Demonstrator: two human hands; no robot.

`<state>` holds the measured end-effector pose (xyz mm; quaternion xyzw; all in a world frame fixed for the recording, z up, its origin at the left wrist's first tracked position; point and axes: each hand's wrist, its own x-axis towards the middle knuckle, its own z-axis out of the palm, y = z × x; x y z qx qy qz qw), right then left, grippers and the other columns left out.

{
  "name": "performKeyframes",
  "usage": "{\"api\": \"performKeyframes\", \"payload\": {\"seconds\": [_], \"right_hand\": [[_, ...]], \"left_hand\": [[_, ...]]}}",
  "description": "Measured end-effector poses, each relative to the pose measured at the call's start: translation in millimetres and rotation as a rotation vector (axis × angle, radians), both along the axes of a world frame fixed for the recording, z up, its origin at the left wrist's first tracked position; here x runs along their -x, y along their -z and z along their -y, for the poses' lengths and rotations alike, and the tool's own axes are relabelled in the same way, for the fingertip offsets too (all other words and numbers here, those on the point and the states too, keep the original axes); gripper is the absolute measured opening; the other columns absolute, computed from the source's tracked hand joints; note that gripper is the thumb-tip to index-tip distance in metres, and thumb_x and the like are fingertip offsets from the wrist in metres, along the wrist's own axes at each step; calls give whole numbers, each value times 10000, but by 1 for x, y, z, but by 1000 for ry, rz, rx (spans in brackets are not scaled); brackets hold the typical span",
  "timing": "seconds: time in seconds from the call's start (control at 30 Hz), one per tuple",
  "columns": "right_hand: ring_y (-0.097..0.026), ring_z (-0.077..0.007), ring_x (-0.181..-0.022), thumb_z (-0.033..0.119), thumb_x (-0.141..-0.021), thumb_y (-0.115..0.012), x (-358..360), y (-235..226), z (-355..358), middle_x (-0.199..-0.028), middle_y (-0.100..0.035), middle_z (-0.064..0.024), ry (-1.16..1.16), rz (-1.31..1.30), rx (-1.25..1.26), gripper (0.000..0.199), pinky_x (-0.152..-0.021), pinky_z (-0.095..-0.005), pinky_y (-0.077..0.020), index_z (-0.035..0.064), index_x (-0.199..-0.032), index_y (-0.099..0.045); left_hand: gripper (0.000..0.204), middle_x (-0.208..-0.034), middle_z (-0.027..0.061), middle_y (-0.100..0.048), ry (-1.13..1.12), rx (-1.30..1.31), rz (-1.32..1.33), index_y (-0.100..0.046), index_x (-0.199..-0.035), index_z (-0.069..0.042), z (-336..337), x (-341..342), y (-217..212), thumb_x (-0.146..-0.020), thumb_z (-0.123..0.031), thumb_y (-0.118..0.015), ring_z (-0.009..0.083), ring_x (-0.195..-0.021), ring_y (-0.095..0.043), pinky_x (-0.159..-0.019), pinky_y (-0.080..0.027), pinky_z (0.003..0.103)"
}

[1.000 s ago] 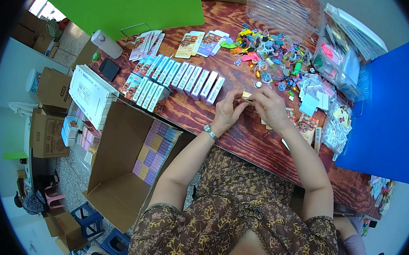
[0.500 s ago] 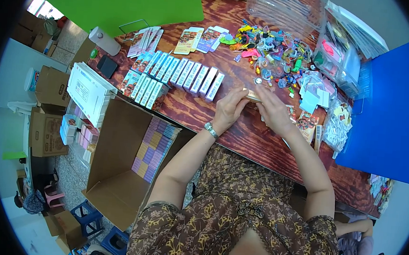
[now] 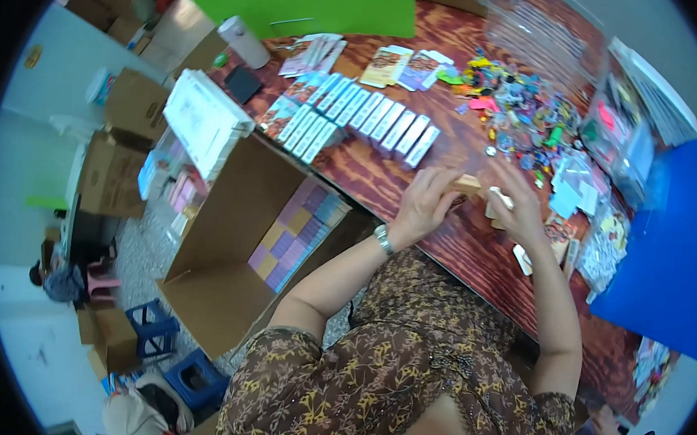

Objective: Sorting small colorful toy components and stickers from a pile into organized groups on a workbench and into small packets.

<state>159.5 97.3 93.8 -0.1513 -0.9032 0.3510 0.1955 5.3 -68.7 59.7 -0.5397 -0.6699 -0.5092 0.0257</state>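
Both hands meet over the wooden tabletop (image 3: 416, 182), just in front of the person's body. The left hand (image 3: 423, 207) is curled, its fingers closed on one end of a small tan box (image 3: 467, 184). The right hand (image 3: 512, 206) is half closed, and it pinches a small white piece (image 3: 502, 197) just beside the other end of the box. I cannot tell if the white piece is going into the box or only touches it.

Judging from how things lie, the work looks like filling small boxes, and part of it seems done. Beyond the left hand, two rows of flat boxes (image 3: 354, 121) lie side by side on the tabletop, and they look finished. Below the left hand, beside the tabletop, an open carton (image 3: 225, 241) holds a layer of pastel packs (image 3: 299, 234) in one corner, while most of the carton is not filled.

Much seems left. Beyond the right hand there is a heap of small colourful pieces (image 3: 525, 117), and more printed cards (image 3: 395, 66) lie near it. Close to the right hand, toward the body, loose white slips (image 3: 523, 258) and small bags (image 3: 601, 251) wait on the tabletop.
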Motion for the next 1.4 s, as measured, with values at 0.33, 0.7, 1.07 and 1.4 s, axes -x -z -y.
{"api": "performKeyframes", "payload": {"seconds": [0.33,0.7,1.07,1.4], "right_hand": [[-671,-290,-1029,141,-905,-695,-32,10,-66,-1203,-663,-140,-28,195,-219,430,-885,-387,-535,69,-1322,-615],[-571,-319,-1189,322,-760,-813,-16,16,-41,-1302,-577,-113,-193,710,-507,848,-1063,-531,-409,165,-1487,-405],[-629,-109,-978,163,-968,-673,-16,3,-42,-1072,-667,-42,-205,16,758,250,-863,-294,-519,29,-1173,-620],[-599,-123,-1032,105,-960,-673,-33,-7,-62,-1130,-654,-30,-306,-8,638,245,-937,-310,-487,51,-1198,-649]], "left_hand": [[288,-1058,213,-651,-424,284,-320,-599,-1242,1,99,139,5,-983,-121,-573,386,-968,-597,-845,-464,465],[425,-1232,213,-572,-483,310,-696,-574,-1311,3,75,120,-9,-913,-105,-680,370,-1142,-551,-948,-475,443],[1185,-1595,196,-311,699,351,774,-103,-1598,-19,-35,-11,8,-744,-239,-894,275,-1459,-347,-1169,-328,393],[1303,-1524,215,-396,801,356,587,-173,-1570,-12,-60,-15,5,-611,-418,-955,311,-1425,-393,-1155,-340,419]]}}
